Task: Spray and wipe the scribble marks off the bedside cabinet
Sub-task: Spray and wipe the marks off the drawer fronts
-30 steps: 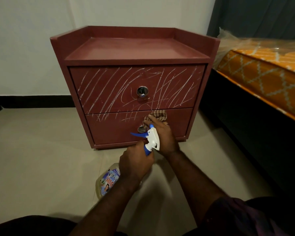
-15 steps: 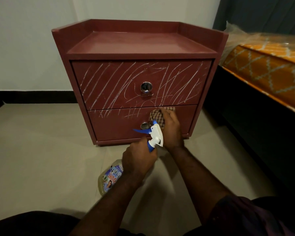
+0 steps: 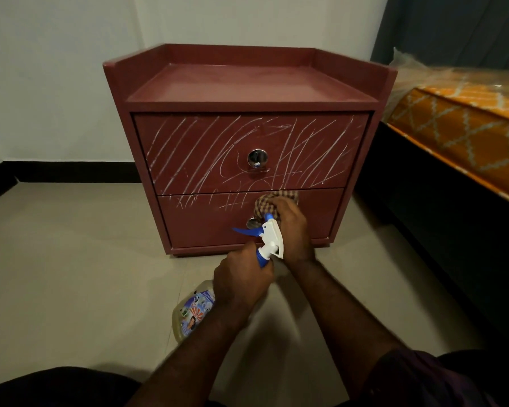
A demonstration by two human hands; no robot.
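A spray bottle [image 3: 193, 312] is held by its neck in the left grip [image 3: 241, 277], fingers curled round it and nozzle towards the bedside cabinet [image 3: 247, 83], presumably kept ready for another spray. Scribble marks [image 3: 188, 151] are noted dense across the upper drawer [image 3: 321, 124] and sparse along the lower drawer [image 3: 203, 227]. A checked cloth [image 3: 263, 202] is bunched in the right grip [image 3: 291, 227] and pressed to that drawer's top edge: wiping is judged under way. A bed [image 3: 467, 133] stands rightmost. Counted: one bottle, one cloth, two drawers, two knobs [image 3: 257, 157].
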